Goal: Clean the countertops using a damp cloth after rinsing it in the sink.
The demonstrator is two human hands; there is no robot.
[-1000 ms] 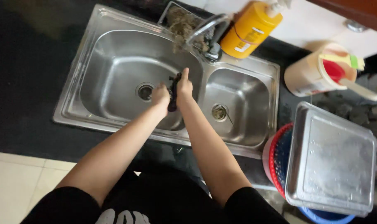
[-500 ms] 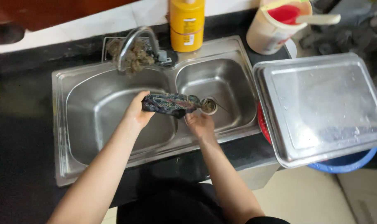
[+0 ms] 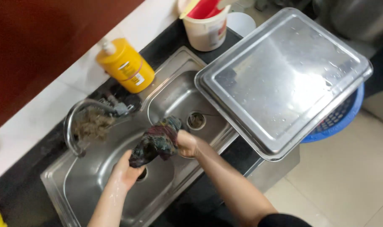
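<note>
Together, the left hand [image 3: 126, 170] and right hand [image 3: 187, 143] each have their grip clamped on an end of a dark wet cloth [image 3: 155, 141], held over the steel double sink [image 3: 80, 187] beside the tap [image 3: 80, 122]

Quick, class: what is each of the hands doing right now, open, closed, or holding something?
Left hand: closed on the lower end of the dark cloth, over the sink.
Right hand: closed on the cloth's upper end.
</note>
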